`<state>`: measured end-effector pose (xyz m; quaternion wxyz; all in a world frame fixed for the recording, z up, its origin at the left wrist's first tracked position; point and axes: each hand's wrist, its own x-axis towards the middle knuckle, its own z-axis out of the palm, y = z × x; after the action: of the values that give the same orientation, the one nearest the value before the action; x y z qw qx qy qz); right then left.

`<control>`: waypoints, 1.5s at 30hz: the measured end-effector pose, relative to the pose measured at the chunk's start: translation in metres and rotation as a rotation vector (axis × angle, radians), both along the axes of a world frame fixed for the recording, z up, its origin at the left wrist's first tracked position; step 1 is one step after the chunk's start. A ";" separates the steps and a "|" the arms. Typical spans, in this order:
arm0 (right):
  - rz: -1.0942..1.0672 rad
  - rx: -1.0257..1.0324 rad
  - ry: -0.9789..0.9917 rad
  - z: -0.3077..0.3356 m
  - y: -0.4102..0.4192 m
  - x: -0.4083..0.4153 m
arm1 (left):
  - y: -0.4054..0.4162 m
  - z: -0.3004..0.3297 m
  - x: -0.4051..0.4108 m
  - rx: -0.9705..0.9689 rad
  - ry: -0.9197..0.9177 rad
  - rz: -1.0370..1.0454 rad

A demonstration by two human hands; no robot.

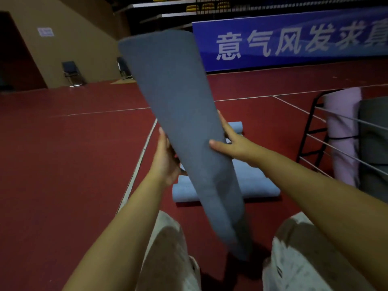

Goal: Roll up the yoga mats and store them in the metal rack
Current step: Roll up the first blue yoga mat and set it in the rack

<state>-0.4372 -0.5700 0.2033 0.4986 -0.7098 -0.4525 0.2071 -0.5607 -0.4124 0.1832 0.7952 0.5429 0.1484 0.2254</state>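
A rolled dark blue-grey yoga mat (178,114) stands tilted in front of me, its top leaning away to the left and its lower end near my knees. My left hand (165,158) grips its left side and my right hand (233,143) grips its right side, thumb across the front. Behind it on the red floor lie light blue rolled mats (256,183), partly hidden. The metal rack (319,131) stands at the right with a pink rolled mat (344,131) and a grey rolled mat (375,148) upright inside it.
Red sports floor (73,154) with white lines spreads to the left. A blue banner (294,40) runs along the back. Two dark chairs (72,73) stand by the tan wall at the far left. My knees in light trousers (168,248) are at the bottom.
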 end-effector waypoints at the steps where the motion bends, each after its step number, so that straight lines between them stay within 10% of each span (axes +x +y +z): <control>1: -0.034 -0.002 0.050 -0.008 -0.006 0.000 | -0.006 -0.005 0.004 0.041 0.050 -0.033; 10: -0.200 0.203 0.625 -0.012 -0.023 0.019 | -0.014 -0.030 0.018 0.011 0.104 -0.128; 19: -0.296 0.129 0.489 0.019 -0.037 0.026 | -0.019 0.028 0.025 0.611 0.041 0.302; 27: -0.005 0.203 0.437 0.049 -0.061 0.037 | -0.025 0.074 0.009 0.398 0.166 -0.160; 39: -0.257 0.209 0.436 0.091 -0.058 0.032 | -0.024 0.117 0.009 0.286 0.183 -0.409; 45: -0.211 0.258 0.362 0.097 -0.056 0.025 | -0.028 0.129 0.029 0.241 0.226 -0.197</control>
<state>-0.4119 -0.6264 0.3004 0.6767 -0.6350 -0.3020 0.2182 -0.5321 -0.4403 0.3123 0.7209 0.6681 0.1547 0.1002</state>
